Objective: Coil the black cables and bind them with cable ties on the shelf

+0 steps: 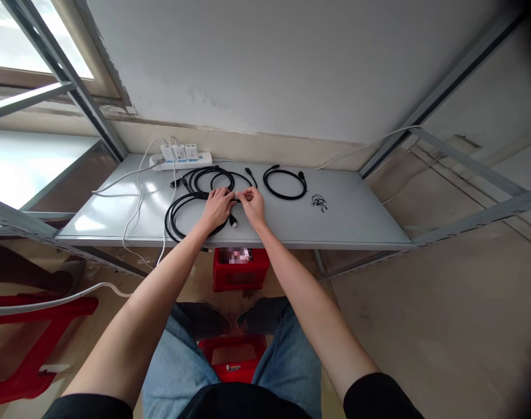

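My left hand (218,208) lies on a coil of black cable (176,218) on the grey shelf (356,215), its fingers curled over the strands. My right hand (252,205) sits just to its right, fingertips pinched on the same black cable where the two hands meet. One plug end (232,221) of the cable pokes out below the hands. A second black cable (204,177) lies looped behind the hands. A third, neatly coiled black cable (285,183) rests to the right of my right hand.
A white power strip (181,159) with white chargers and white leads stands at the back left. A small bunch of black ties (319,202) lies right of the coils. Red stools (240,269) stand below the shelf, and metal frame bars (448,81) flank it.
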The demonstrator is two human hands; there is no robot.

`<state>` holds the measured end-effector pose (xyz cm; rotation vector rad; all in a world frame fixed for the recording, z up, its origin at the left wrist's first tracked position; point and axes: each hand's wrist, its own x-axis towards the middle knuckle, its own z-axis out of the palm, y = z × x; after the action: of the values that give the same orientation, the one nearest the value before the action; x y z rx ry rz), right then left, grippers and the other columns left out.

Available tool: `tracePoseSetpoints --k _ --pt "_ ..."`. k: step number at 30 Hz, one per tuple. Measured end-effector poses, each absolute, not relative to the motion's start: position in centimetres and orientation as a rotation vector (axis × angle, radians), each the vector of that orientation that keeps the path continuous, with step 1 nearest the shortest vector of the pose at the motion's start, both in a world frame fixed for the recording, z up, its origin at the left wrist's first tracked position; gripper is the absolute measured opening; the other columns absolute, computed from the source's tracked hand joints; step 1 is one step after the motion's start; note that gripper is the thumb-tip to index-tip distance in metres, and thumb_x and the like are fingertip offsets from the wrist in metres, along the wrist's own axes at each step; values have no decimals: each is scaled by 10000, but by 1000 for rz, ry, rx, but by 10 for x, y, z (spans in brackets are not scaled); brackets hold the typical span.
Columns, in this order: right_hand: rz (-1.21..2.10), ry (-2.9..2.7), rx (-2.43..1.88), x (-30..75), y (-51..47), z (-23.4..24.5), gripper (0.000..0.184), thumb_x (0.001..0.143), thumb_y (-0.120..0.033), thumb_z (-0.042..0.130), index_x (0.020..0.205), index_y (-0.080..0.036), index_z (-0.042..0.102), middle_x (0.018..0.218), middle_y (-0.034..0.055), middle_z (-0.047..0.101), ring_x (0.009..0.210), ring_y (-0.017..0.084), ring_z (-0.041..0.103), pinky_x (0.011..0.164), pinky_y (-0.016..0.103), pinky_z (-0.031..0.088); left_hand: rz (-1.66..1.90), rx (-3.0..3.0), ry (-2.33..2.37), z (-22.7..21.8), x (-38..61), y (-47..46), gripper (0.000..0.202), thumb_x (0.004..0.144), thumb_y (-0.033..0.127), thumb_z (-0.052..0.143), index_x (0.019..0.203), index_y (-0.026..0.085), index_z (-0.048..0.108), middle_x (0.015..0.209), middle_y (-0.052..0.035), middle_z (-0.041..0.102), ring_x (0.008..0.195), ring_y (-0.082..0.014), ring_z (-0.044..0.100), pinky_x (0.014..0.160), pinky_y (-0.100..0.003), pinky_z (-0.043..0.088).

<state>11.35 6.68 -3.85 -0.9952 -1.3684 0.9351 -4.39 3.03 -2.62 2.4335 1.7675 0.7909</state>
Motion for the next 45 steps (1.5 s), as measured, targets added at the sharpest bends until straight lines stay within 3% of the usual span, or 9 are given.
tracePoseSetpoints --k 4,9,31,45 --pt "930 -1321 -984 115 68 -42 449 795 -533 874 850 -262 521 787 -22 643 756 173 639 750 297 554 784 2429 1775 -26 -44 30 259 1086 310 467 1166 237 703 1283 -155 649 1255 -361 578 1161 -532 411" --pt "875 -1344 -1063 117 69 -44 384 833 -491 828 781 -257 529 752 -22 632 731 174 628 744 301 544 787 2445 1780 -27 -43 31 225 1089 317 488 1096 237 698 1250 -147 654 1233 -353 585 1166 -522 414" --pt "1018 -1204 -1022 116 69 -40 294 858 -476 803 882 -203 697 840 77 789 705 200 721 714 345 645 803 2463 1766 -30 -46 33 231 1092 323 479 1097 244 696 1252 -150 658 1229 -359 585 1158 -527 421" --pt "972 -1351 -1001 114 75 -44 158 917 -305 629 775 -238 630 769 17 705 726 184 643 753 314 544 773 2467 1785 -29 -46 31 224 1098 330 478 1105 258 690 1248 -139 654 1209 -346 587 1140 -524 436"
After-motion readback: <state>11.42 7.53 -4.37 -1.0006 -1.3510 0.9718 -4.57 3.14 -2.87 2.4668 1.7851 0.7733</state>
